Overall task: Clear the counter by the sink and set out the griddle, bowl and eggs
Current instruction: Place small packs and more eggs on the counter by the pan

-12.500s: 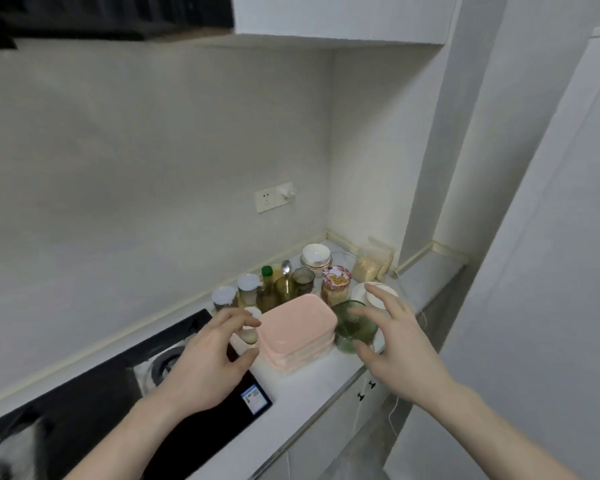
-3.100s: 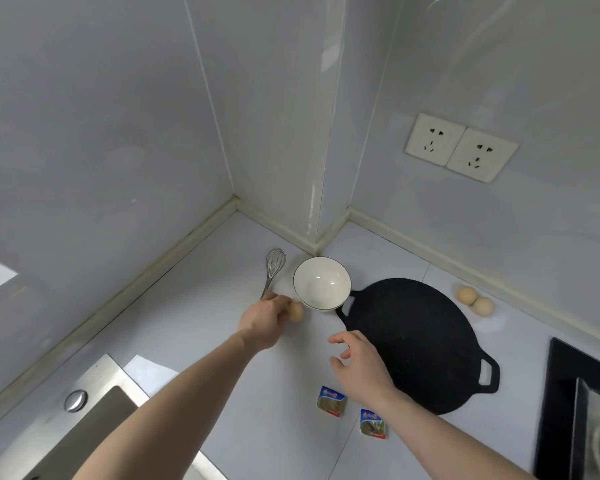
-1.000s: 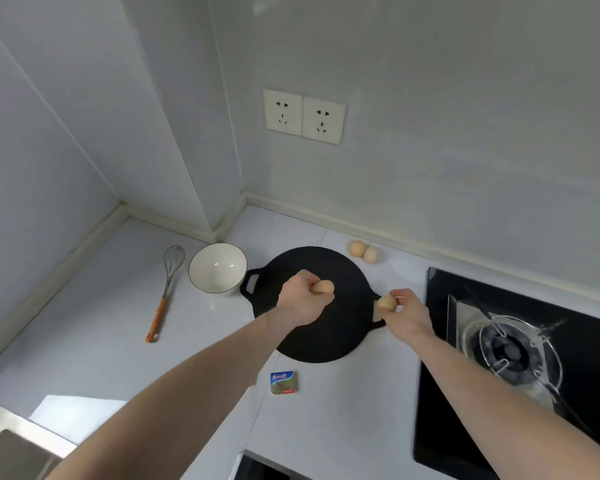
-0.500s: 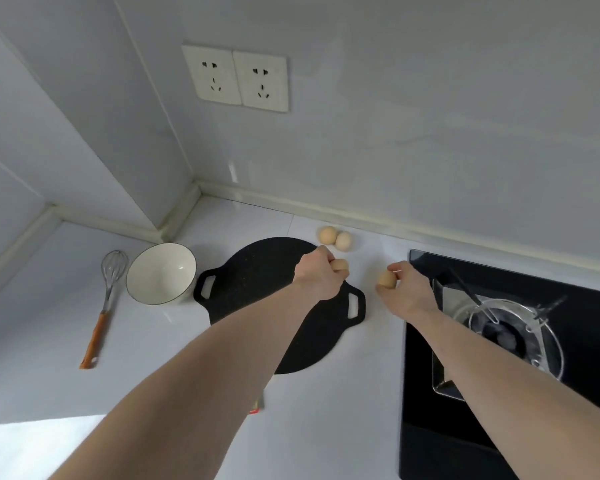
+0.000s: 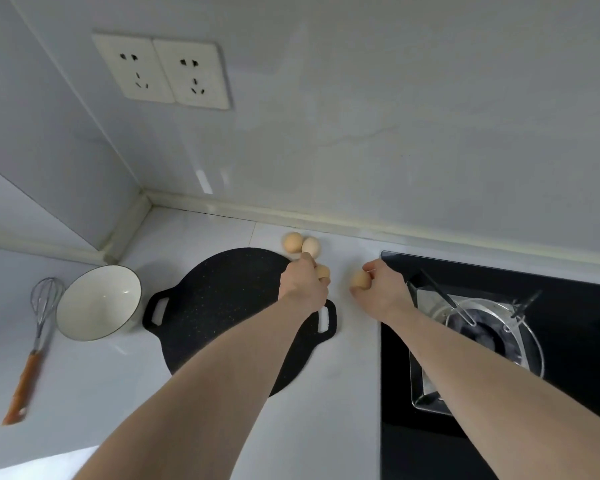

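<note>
Whisk (image 5: 32,344) lies at far left, with the bowl (image 5: 97,303) just beside it and the griddle (image 5: 229,313) next along — both already set out on the counter (image 5: 354,393). Two eggs (image 5: 301,242) rest touching near the backsplash. My left hand (image 5: 303,284) curls around a third egg (image 5: 323,271) beside that pair; my right hand (image 5: 381,289) pinches a fourth egg (image 5: 360,279) near the stove (image 5: 499,341). Remaining, in my judgement — setting down these two eggs.

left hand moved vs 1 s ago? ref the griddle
Yes. The left hand, gripping an egg, has gone from over the griddle middle to its far right rim, toward the two eggs by the wall.
</note>
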`<state>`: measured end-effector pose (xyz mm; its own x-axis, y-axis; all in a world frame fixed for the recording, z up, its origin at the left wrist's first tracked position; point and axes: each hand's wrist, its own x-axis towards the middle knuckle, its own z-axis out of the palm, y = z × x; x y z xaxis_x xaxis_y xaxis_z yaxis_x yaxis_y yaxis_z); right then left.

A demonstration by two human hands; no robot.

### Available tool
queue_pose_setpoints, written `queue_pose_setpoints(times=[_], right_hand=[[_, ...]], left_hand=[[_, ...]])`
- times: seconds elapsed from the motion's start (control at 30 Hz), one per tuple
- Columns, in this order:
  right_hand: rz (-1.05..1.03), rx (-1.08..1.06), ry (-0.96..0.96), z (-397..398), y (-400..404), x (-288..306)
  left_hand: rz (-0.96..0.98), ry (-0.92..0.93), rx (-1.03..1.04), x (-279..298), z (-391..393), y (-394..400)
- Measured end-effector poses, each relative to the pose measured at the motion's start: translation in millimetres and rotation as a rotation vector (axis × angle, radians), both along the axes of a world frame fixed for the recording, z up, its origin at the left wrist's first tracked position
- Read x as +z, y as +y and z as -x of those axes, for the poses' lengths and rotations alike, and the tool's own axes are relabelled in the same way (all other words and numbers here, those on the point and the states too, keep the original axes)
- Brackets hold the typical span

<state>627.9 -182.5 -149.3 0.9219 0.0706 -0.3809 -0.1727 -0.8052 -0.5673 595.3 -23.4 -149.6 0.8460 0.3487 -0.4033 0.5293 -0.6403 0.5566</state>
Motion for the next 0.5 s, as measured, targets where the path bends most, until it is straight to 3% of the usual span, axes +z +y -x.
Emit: queue_pose_setpoints(times=[0.5], right_hand=[[0.017, 0.063, -0.029, -17.9, 20.6, -5.5]], left_hand=[[0.232, 0.024, 0.329, -4.0, -7.9, -2.0]])
